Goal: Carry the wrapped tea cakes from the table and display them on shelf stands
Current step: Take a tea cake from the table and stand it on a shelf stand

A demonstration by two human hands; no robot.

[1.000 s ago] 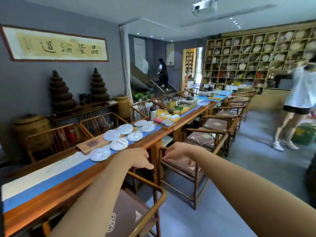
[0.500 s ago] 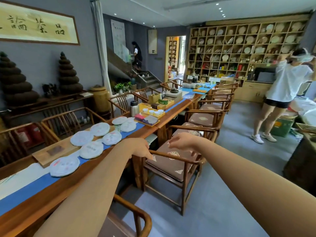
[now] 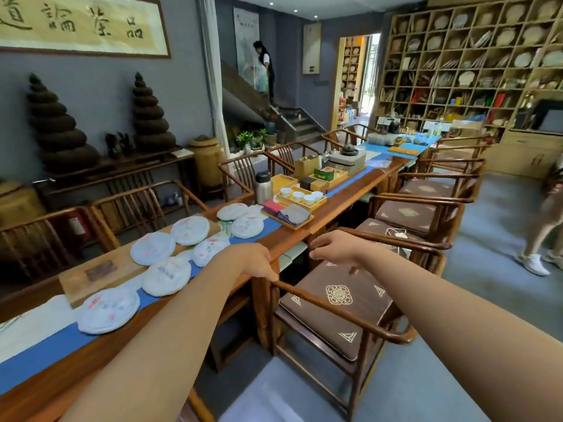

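Note:
Several round tea cakes in white paper lie flat on the long wooden table (image 3: pixel 341 205), on and beside its blue runner. The nearest cake (image 3: pixel 108 309) is at lower left, another (image 3: pixel 167 275) just beyond it, more (image 3: pixel 190 229) further along. My left hand (image 3: pixel 253 260) hovers above the table's near edge, just right of the cakes, fingers loosely curled, holding nothing. My right hand (image 3: pixel 332 246) hangs over a chair seat, fingers loosely bent, empty. The tall wooden shelf wall (image 3: pixel 469 65) with displayed cakes fills the far right.
Wooden armchairs (image 3: pixel 344 303) with brown cushions line the table's right side. Trays with cups (image 3: pixel 300 197), a flask (image 3: pixel 263 187) and tea ware crowd the table's middle. A person's legs (image 3: pixel 542 233) stand on the grey floor at right; another person is on the stairs (image 3: pixel 265 68).
I have moved closer to the table; the cakes and chairs look larger. Both hands stay stretched forward and empty. The person at right has slid toward the frame's edge.

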